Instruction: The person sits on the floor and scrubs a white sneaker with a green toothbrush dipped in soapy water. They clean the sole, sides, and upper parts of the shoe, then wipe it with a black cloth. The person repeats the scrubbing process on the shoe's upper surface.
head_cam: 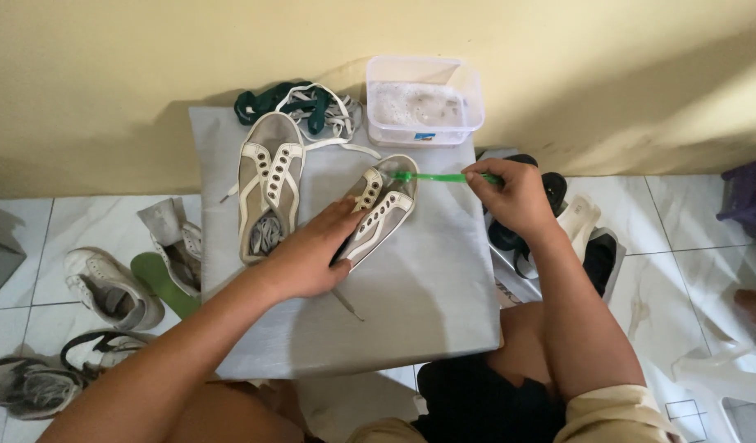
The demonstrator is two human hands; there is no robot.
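A grey and white canvas shoe (pixel 379 212) is laid on its side near the middle of a grey board (pixel 411 303), its toe turned toward the wall. It is pinned down at the heel end by the left hand (pixel 308 254), whose fingers are closed around the shoe's opening. A green toothbrush (pixel 439 177) is pinched between the fingertips of the right hand (pixel 513 197), and its head is pressed against the toe of the shoe. Just to the left, the matching second shoe (pixel 267 184) is set upright on the board, unlaced. Behind both shoes, a heap of green and white laces (pixel 308 105) is piled at the board's far edge, and beside it a clear plastic tub (pixel 423 100) of soapy water is placed against the yellow wall. On the tiled floor to the left, several worn sneakers (pixel 111 289) and a green insole (pixel 166 283) are scattered; dark sandals (pixel 587 242) are seen to the right.
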